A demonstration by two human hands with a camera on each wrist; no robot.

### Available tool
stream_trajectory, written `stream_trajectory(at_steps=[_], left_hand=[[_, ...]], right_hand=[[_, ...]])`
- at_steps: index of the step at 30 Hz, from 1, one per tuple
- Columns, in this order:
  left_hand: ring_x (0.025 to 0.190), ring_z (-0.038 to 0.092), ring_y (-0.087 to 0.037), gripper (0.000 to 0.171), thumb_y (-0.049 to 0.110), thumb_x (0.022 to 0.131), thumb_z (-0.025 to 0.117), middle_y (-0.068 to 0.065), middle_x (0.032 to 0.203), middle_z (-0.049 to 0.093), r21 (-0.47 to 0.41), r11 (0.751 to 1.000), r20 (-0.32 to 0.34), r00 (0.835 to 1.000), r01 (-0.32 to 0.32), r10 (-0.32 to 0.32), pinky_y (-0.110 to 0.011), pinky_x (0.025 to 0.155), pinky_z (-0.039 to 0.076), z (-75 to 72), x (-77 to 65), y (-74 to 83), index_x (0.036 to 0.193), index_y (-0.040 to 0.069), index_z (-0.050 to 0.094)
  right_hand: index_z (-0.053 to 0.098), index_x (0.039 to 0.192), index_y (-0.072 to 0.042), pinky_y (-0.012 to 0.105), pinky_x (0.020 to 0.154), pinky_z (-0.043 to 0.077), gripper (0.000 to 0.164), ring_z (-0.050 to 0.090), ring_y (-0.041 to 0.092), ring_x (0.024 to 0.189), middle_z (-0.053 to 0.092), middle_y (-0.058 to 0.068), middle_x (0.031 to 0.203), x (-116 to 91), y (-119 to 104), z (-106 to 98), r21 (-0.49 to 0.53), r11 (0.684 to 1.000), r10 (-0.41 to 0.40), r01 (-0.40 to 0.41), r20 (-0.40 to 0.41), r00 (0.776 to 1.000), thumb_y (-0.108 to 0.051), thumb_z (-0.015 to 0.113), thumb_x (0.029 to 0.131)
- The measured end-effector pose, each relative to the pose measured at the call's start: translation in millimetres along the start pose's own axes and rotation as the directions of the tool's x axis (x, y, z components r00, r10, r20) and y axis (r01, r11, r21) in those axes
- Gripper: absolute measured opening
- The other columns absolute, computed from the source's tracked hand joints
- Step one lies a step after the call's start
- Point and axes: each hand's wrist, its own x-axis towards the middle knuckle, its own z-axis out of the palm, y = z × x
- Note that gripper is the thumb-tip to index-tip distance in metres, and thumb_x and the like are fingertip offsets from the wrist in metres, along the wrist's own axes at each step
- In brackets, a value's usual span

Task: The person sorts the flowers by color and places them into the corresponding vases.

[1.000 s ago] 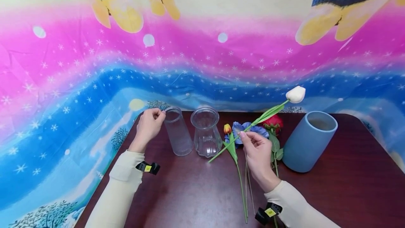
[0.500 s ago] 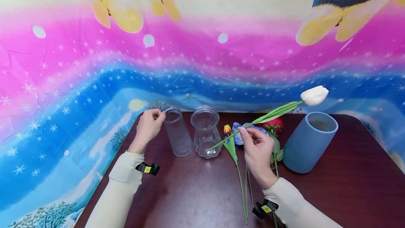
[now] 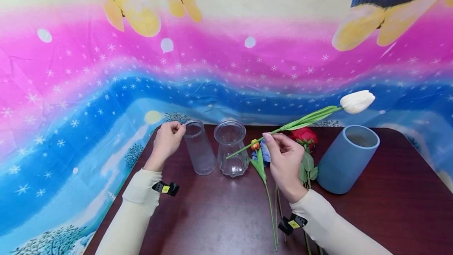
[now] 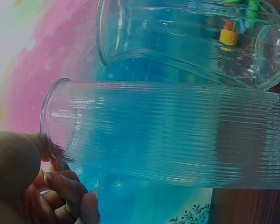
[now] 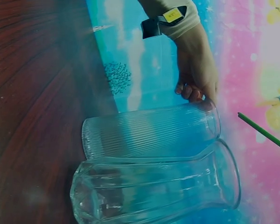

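My left hand [image 3: 167, 141] pinches the rim of a tall ribbed glass vase [image 3: 201, 154], which stands upright on the table. In the left wrist view the thumb and fingers [image 4: 67, 186] meet at that rim. My right hand [image 3: 287, 166] holds a white tulip [image 3: 357, 101] by its green stem between thumb and fingertips. The stem slants, bloom up to the right, and its cut end crosses in front of a flared clear glass vase [image 3: 233, 156] in the head view. In the right wrist view the stem end [image 5: 259, 128] shows apart from both vases.
An orange-yellow tulip [image 3: 260, 162], a blue flower [image 3: 265, 154] partly hidden by my right hand, and a red rose [image 3: 305, 136] lie on the dark wooden table [image 3: 212, 215]. A blue-grey vase [image 3: 347, 160] stands at the right. A printed cloth hangs behind.
The white tulip has tilted flatter, its bloom shifting right and its stem end rising. My right hand has moved slightly up and left. The left hand stays at the ribbed vase's rim.
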Motion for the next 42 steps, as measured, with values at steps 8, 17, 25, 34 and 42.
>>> stream_trajectory(at_steps=[8, 17, 25, 34, 42], left_hand=[[0.056, 0.043, -0.023, 0.037, 0.031, 0.102, 0.052, 0.003, 0.057, 0.038, 0.009, 1.0, -0.003, 1.0, 0.006, -0.006, -0.029, 0.049, 0.026, 0.5, 0.4, 0.2, 0.068, 0.016, 0.046], [0.055, 0.043, -0.023, 0.038, 0.032, 0.102, 0.052, 0.003, 0.057, 0.038, 0.009, 1.0, -0.007, 1.0, -0.005, 0.005, -0.029, 0.049, 0.025, 0.1, -0.1, 0.5, 0.068, 0.016, 0.046], [0.055, 0.042, -0.023, 0.038, 0.031, 0.102, 0.052, 0.003, 0.057, 0.038, 0.01, 1.0, -0.007, 1.0, -0.013, 0.013, -0.029, 0.049, 0.026, -0.1, -0.5, 0.9, 0.067, 0.016, 0.046], [0.056, 0.043, -0.023, 0.038, 0.032, 0.102, 0.052, 0.003, 0.058, 0.038, 0.017, 1.0, -0.011, 1.0, -0.005, 0.005, -0.03, 0.05, 0.026, 1.0, -0.2, 1.3, 0.068, 0.017, 0.045], [0.055, 0.042, -0.024, 0.039, 0.031, 0.102, 0.052, 0.003, 0.057, 0.037, 0.006, 1.0, -0.013, 1.0, -0.015, 0.015, -0.03, 0.049, 0.025, 0.7, 0.4, -0.6, 0.067, 0.016, 0.045]], right_hand=[[0.072, 0.084, 0.009, 0.026, 0.047, 0.025, 0.015, 0.029, 0.008, 0.047, 0.037, -0.008, 0.056, 8.0, -1.9, 9.2, 0.006, 1.0, -0.022, 0.022, 0.022, 1.0, -0.002, 0.069, 0.093], [0.072, 0.086, 0.012, 0.02, 0.049, 0.031, 0.015, 0.036, 0.003, 0.05, 0.04, -0.012, 0.058, 16.1, -3.3, 22.5, 0.045, 0.999, -0.008, 0.007, 0.022, 1.0, -0.002, 0.069, 0.093], [0.07, 0.082, 0.01, 0.024, 0.049, 0.029, 0.019, 0.032, 0.006, 0.048, 0.033, -0.007, 0.056, 25.5, -2.6, 33.4, 0.035, 0.999, 0.002, -0.004, 0.051, 0.999, -0.006, 0.07, 0.094], [0.073, 0.086, 0.007, 0.021, 0.042, 0.028, 0.02, 0.031, 0.006, 0.041, 0.031, -0.006, 0.054, 35.2, -2.5, 43.8, 0.04, 0.999, 0.031, -0.034, 0.074, 0.997, -0.011, 0.071, 0.094], [0.074, 0.086, 0.008, 0.022, 0.053, 0.024, 0.019, 0.029, 0.006, 0.054, 0.033, -0.005, 0.059, 44.2, -5.0, 58.5, 0.017, 1.0, -0.021, 0.02, 0.088, 0.996, -0.01, 0.072, 0.093]])
